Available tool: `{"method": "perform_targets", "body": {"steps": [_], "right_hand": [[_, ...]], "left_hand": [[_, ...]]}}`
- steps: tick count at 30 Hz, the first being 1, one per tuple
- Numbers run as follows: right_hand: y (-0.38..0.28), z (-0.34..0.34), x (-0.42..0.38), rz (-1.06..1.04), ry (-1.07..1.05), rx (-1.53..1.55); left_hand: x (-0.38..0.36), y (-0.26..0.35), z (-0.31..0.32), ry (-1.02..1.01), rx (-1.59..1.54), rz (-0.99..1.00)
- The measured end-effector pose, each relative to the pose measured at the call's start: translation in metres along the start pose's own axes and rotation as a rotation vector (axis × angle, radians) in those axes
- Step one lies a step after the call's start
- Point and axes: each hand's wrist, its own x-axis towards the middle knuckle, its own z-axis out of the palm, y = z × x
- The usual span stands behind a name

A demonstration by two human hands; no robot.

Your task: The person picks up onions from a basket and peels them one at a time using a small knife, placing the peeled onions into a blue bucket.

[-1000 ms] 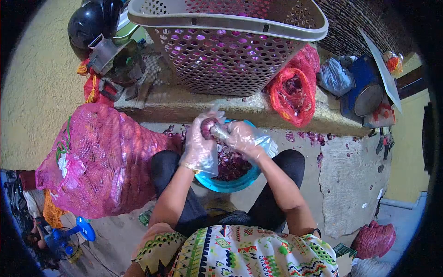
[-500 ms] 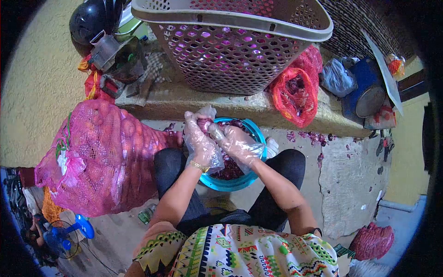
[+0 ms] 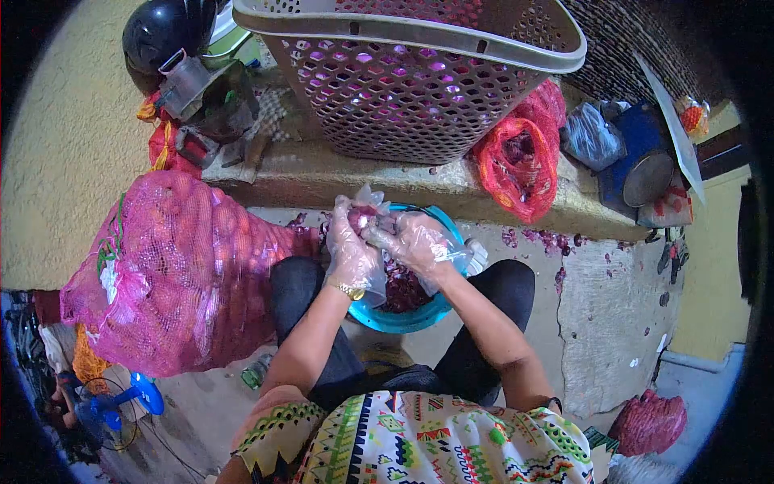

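Both hands wear clear plastic gloves and meet above a turquoise basin (image 3: 393, 323). My left hand (image 3: 353, 252) is closed around a red onion (image 3: 360, 219), whose pale patch faces up. My right hand (image 3: 421, 244) is closed, its thumb and fingers pressed at the onion's right side. A small greyish shape shows between its fingers, but I cannot make out what it is. Dark red onion skins (image 3: 405, 292) lie in the basin, partly hidden by the hands and gloves.
A pink mesh sack (image 3: 185, 274) bulges at the left. A tall perforated basket (image 3: 403, 105) stands on the concrete ledge ahead, beside an open red mesh bag (image 3: 520, 173). Onion skins (image 3: 556, 240) litter the floor at right. A blue fan (image 3: 121, 403) sits at lower left.
My hands have shifted slightly right and down over the basin. The onion has turned, showing a paler patch. My right hand's fingers have moved along its side.
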Motion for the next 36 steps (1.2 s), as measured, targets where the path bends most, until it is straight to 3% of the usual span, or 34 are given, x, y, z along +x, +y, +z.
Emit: {"method": "perform_targets", "body": {"steps": [3, 7, 9, 12, 15, 16, 18, 20, 22, 27, 34, 36], "right_hand": [[-0.008, 0.001, -0.002, 0.16, -0.13, 0.106], [-0.011, 0.005, 0.0, 0.185, -0.147, 0.198], [-0.014, -0.001, 0.002, 0.301, -0.293, 0.298], [-0.009, 0.001, 0.004, 0.283, -0.315, 0.351], [-0.006, 0.002, -0.002, 0.176, -0.277, 0.283], [-0.003, 0.003, -0.002, 0.175, -0.277, 0.283], [0.003, 0.003, -0.003, 0.063, -0.171, 0.087], [0.006, -0.003, -0.002, 0.085, -0.151, 0.149], [0.013, -0.012, -0.003, 0.031, -0.05, 0.008], [0.028, -0.014, -0.006, 0.158, -0.06, -0.065], [0.032, -0.027, -0.01, -0.019, -0.05, -0.255], [0.032, -0.029, -0.011, -0.045, -0.041, -0.266]], "left_hand": [[0.002, -0.002, -0.004, 0.005, -0.065, 0.021], [0.006, -0.003, -0.006, 0.088, 0.058, 0.135], [0.007, -0.003, -0.004, 0.121, 0.129, 0.191], [0.002, -0.001, 0.003, 0.05, 0.047, 0.126], [0.007, 0.014, 0.008, 0.129, -0.01, 0.045], [-0.003, 0.022, 0.021, 0.252, -0.041, 0.023], [0.02, 0.031, -0.014, -0.099, -0.064, -0.038], [0.028, 0.029, -0.024, -0.079, -0.129, -0.072], [0.029, 0.03, -0.022, -0.059, -0.194, -0.11], [0.033, 0.034, -0.026, -0.119, -0.17, -0.226], [0.03, 0.025, -0.017, -0.001, -0.119, -0.196], [0.026, 0.026, -0.015, -0.156, -0.162, -0.24]]}}
